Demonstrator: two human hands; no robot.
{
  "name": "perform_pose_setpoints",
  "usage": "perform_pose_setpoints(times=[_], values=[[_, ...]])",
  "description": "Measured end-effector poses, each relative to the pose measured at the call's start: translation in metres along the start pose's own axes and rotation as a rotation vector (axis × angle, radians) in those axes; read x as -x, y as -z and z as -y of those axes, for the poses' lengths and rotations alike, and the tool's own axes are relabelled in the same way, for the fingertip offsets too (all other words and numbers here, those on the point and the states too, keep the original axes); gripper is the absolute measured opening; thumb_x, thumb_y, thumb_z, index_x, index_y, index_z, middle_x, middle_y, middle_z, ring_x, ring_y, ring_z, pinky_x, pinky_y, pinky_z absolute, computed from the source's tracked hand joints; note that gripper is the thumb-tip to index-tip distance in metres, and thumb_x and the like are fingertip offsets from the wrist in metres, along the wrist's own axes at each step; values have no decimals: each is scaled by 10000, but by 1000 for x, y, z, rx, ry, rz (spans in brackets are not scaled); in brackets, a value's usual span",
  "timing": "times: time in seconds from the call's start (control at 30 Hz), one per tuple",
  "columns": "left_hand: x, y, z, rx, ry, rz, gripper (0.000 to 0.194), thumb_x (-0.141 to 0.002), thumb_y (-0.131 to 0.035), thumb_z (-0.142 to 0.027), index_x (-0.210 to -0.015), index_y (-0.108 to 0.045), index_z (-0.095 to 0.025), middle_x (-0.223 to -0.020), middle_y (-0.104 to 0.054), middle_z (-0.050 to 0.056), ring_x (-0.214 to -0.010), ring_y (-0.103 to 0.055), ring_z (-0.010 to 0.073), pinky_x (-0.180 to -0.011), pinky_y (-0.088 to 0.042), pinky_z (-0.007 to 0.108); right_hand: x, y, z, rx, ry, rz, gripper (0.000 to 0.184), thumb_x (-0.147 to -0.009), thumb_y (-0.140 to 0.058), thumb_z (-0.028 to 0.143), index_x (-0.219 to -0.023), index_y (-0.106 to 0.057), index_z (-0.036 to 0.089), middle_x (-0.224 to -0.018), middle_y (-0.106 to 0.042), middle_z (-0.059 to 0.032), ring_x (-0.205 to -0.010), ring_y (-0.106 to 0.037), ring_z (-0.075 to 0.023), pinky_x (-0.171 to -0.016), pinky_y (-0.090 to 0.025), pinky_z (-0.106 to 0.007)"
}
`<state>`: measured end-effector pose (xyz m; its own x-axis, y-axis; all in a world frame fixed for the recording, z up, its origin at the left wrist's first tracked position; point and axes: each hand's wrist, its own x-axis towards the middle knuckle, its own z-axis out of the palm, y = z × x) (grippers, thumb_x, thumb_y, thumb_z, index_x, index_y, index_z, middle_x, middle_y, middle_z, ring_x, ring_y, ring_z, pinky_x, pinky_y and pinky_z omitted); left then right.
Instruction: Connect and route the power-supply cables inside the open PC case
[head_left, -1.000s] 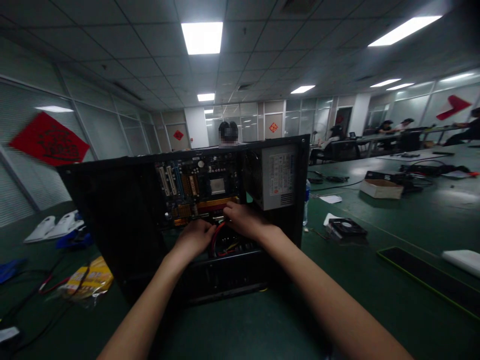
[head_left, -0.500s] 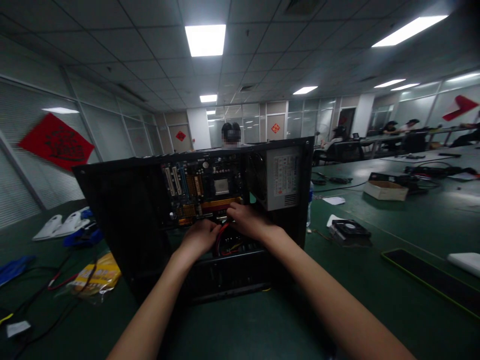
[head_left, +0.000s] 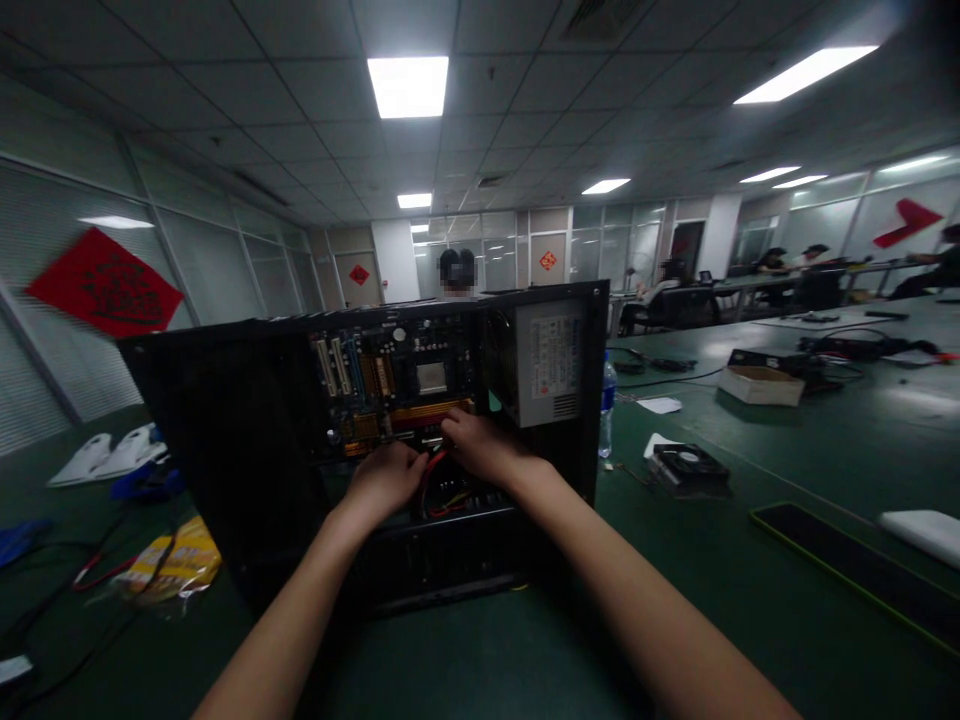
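An open computer case point(head_left: 202, 420) stands on the green table with its inside facing me. Inside are a motherboard point(head_left: 405, 345) with a bare processor in its socket and, at upper right, a grey power supply point(head_left: 553, 360). Both of my hands reach in at the lower edge of the board. My left hand point(head_left: 386, 480) is closed, thumb and fingertips pinching a red cable point(head_left: 426, 480). Just right of it and a little higher, my right hand point(head_left: 480, 440) is closed at the cable's upper end. The fingertips and the cable's end are partly hidden.
On the right lie a boxed fan-like part point(head_left: 690, 470), a cardboard box point(head_left: 761, 385), a long black green-edged mat point(head_left: 862, 570) and a water bottle point(head_left: 607, 410). At left are a yellow packet point(head_left: 176, 562), loose cables and white pieces point(head_left: 109, 455). Several people sit farther back.
The view has shifted slightly. Both hands stay at the red cable by the board's lower edge, and the cable's upper part between them now leans more to the right.
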<state>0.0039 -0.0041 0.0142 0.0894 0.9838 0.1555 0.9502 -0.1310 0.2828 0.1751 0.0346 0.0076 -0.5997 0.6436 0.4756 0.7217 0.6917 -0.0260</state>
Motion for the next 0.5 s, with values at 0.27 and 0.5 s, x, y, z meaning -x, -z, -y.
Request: perform_pose_setpoints(times=[0.27, 0.5], values=[[-7, -2, 2, -41, -10, 13, 437, -929, -366, -411, -741, -694, -191, -755, -706, 72, -650, -595, 164, -567, -296, 259, 1, 7, 3, 59, -4, 74, 231, -889, -448, 77, -1009, -640, 125, -1060, -618, -123, -891, -605, -197, -702, -448, -282], [-8, -2, -3, -102, -2, 9, 405, -922, -381, -404, -817, -721, -209, -852, -732, 92, -745, -646, 198, -581, -323, 271, 1, 4, 3, 89, 4, 134, 237, -892, -454, 83, -1022, -649, 119, -1071, -625, -128, -896, -626, -207, -709, -461, -286]])
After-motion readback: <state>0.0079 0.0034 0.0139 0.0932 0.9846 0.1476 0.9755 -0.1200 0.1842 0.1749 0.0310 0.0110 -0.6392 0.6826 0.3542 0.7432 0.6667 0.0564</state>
